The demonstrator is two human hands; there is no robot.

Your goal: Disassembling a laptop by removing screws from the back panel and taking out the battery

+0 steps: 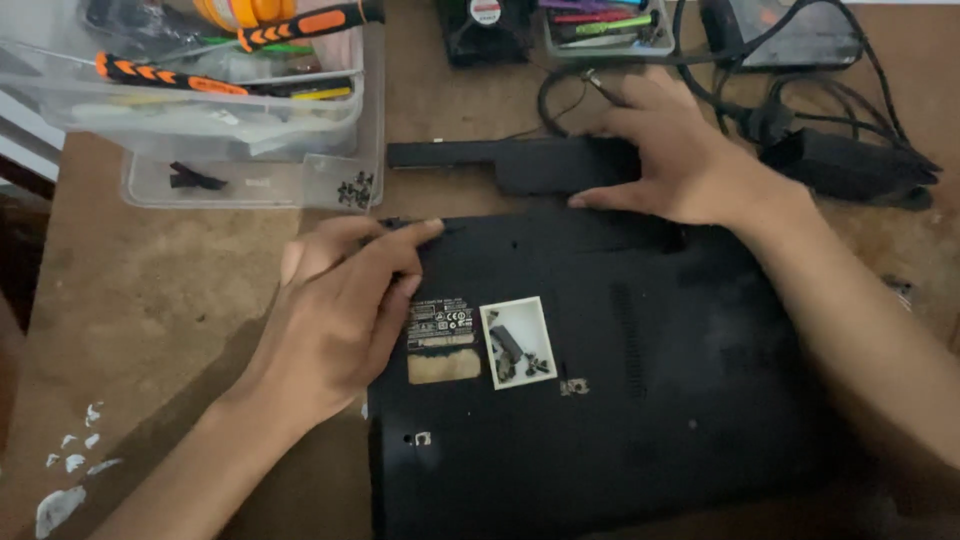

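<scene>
the upturned black laptop (620, 400) fills the near part of my view, lying bottom-up on the brown counter (150, 300), and i'll place everything off it. my left hand (340, 310) sits at its far left corner, fingers together and curled over the edge, forefinger stretched along the back rim, pressing rather than gripping. my right hand (680, 160) is just past the laptop's far edge, palm down and fingers loosely spread on the long black battery (520, 162). that battery lies just beyond the laptop's back edge, its long axis running left-right, parallel to that edge, a narrow gap between them. its right end is under my right hand, so that hand is clearly the nearer one. on the laptop's base rests a small white tray of screws (518, 342). beyond its far left corner stand clear plastic boxes (250, 130) with orange-handled screwdrivers (300, 25); black cables (800, 110) trail beyond its far right.
</scene>
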